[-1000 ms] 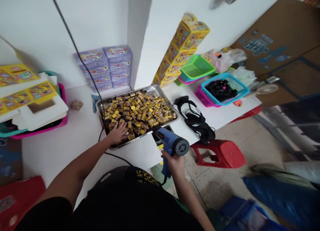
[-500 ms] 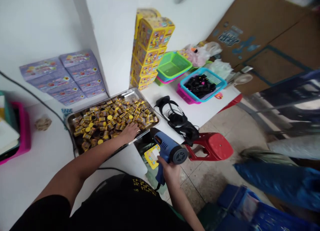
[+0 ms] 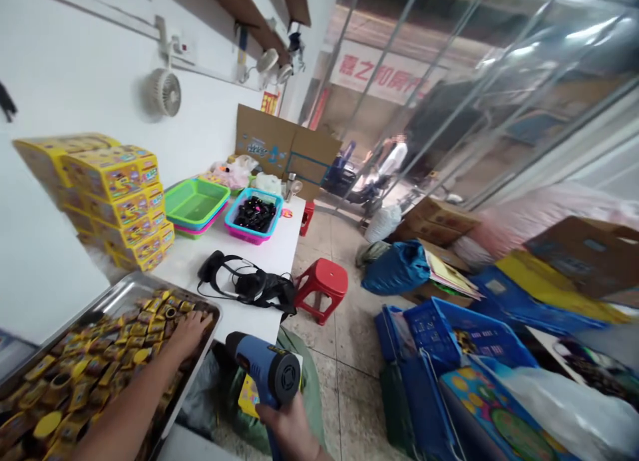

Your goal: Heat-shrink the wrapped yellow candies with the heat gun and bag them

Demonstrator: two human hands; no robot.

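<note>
My left hand (image 3: 188, 328) lies flat, fingers spread, on the small yellow-wrapped items (image 3: 94, 361) that fill a metal tray (image 3: 117, 296) at the lower left. My right hand (image 3: 292, 426) is closed round the grip of a blue heat gun (image 3: 264, 369), held off the table's near edge with its nozzle pointing toward the tray. Only the top of that hand shows at the bottom edge.
Stacked yellow boxes (image 3: 117, 195) stand behind the tray. Black headphones (image 3: 247, 287), green baskets (image 3: 196, 201) and a blue basket of black parts (image 3: 253, 215) sit on the white table (image 3: 259, 255). A red stool (image 3: 321, 285), blue crates (image 3: 449, 334) and cartons crowd the floor at right.
The view has swung up and to the right, showing the room and doorway. My left hand has slid further right across the tray. The heat gun stays in my right hand.
</note>
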